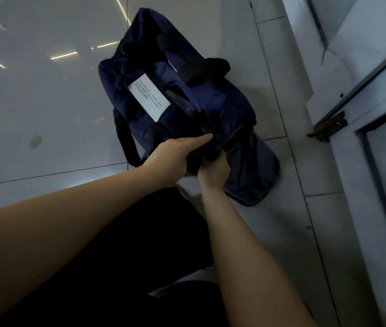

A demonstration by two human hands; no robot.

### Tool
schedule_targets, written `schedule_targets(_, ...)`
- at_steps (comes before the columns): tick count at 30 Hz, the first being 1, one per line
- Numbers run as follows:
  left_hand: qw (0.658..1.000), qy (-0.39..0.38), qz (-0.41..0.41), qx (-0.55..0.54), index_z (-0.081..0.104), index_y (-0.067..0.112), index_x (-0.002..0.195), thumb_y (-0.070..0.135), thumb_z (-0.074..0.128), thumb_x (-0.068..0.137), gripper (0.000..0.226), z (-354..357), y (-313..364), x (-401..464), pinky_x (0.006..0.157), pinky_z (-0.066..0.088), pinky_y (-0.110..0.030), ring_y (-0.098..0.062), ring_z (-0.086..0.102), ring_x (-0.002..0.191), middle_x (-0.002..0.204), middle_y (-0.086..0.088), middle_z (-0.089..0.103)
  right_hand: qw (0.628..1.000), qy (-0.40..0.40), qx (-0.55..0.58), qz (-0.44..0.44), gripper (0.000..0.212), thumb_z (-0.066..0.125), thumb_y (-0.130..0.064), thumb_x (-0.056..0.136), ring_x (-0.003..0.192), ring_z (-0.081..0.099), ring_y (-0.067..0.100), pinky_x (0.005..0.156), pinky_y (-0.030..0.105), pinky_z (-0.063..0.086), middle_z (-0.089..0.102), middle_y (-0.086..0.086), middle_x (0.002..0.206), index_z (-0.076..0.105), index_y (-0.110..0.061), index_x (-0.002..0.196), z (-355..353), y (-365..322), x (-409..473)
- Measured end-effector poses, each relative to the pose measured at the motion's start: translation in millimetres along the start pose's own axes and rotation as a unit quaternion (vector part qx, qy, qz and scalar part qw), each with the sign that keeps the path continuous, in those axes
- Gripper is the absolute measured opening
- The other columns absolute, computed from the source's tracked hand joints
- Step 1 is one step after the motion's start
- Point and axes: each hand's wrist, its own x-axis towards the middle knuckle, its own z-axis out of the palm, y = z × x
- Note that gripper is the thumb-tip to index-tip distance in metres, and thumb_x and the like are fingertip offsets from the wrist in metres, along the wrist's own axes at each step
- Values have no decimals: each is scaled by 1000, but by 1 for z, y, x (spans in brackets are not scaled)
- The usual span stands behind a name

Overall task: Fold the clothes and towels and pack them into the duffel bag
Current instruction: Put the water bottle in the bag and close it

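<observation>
A navy duffel bag [222, 107] lies on the pale tiled floor, its top open and a white printed label [149, 99] showing inside. Black straps [126, 142] hang off its left side and another black handle [213, 66] lies across the far rim. My left hand [175, 154] grips the dark fabric at the bag's near edge, fingers stretched along it. Just to its right, my right hand [213, 172] holds the same bunched black fabric from below, fingers curled into it. No clothes or towels show in this view.
A glossy tiled floor [46, 102] spreads to the left with light reflections. A grey door frame [364, 114] with a metal hinge [328, 127] stands close on the right. My dark trousers [140, 256] fill the bottom of the view.
</observation>
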Motion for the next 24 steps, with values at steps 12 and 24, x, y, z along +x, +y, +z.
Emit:
schedule_targets(12,989,-109,-27,100,21,36,150,18,54,91,70,-23,17,-22,92,45,-32,-20,45,126,150,6,34,994,-77,58,42,40,58,-18,94,111,57,23,83,28,41,60,4,123,49,-11,133,-61,22,-40)
schedule_targets(24,952,-69,0,297,48,32,135,30,51,94,41,-165,46,-37,91,46,-35,-17,53,114,128,7,56,988,-95,118,-40,46,60,-28,93,97,61,20,91,42,52,59,3,115,46,-20,135,-102,-72,-60)
